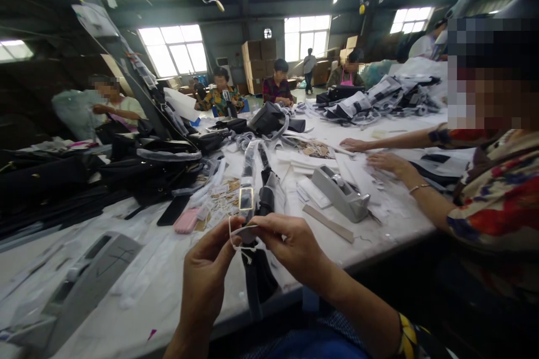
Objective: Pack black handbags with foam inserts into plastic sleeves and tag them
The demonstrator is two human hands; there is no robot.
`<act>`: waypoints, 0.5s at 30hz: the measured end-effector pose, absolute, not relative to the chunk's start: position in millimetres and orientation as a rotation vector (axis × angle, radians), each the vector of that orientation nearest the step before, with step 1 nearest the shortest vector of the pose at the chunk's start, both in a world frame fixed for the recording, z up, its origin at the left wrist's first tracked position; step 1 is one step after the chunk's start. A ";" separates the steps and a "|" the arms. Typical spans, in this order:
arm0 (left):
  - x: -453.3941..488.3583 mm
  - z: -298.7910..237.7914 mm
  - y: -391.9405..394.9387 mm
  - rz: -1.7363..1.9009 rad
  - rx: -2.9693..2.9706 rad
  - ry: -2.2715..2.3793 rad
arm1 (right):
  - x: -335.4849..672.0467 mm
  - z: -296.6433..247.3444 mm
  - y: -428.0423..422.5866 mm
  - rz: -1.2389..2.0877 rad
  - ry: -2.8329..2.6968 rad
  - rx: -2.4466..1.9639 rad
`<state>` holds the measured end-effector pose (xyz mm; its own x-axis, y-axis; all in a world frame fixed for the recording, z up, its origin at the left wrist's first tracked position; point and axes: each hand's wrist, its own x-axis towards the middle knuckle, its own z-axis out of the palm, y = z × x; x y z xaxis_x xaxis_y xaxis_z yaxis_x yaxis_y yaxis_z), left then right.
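Note:
My left hand (208, 272) and my right hand (290, 247) meet in front of me at the table's near edge. Both pinch a thin white string (240, 235) with a small tag, looped at a black strap (255, 202) that carries a rectangular metal buckle (246, 199). The strap's lower end hangs over the table edge between my hands. Its upper part, wrapped in clear plastic, runs away from me across the white table (126, 303).
A grey tape dispenser (339, 190) stands to the right, a pink case (186, 220) and a black phone (173, 210) to the left. Black bags (155, 168) pile up on the left. A co-worker's hands (370, 154) rest on the table at right. Other people sit farther back.

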<state>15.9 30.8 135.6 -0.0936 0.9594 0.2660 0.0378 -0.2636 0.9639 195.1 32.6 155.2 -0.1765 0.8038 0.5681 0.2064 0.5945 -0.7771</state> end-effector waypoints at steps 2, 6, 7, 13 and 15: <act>18.4 144.4 26.6 1.496 1.453 1.165 | 195.8 161.9 33.6 0.641 -1.776 -0.843; 19.9 166.9 14.4 1.611 1.795 1.246 | 197.4 171.7 33.4 0.618 -1.911 -0.841; 19.5 172.0 11.2 1.623 1.857 1.264 | 198.0 173.2 33.0 0.636 -1.929 -0.811; 16.3 170.7 -7.8 1.492 2.120 1.219 | 202.1 165.9 33.0 0.668 -1.691 -0.861; 16.8 156.8 -16.9 1.495 2.225 1.287 | 201.5 158.1 33.4 0.696 -1.579 -0.990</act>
<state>16.8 -16.9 156.8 0.1262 0.7272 0.6747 0.5590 -0.6141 0.5572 201.5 33.4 158.1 -0.0582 0.8752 0.4802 0.2357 0.4795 -0.8453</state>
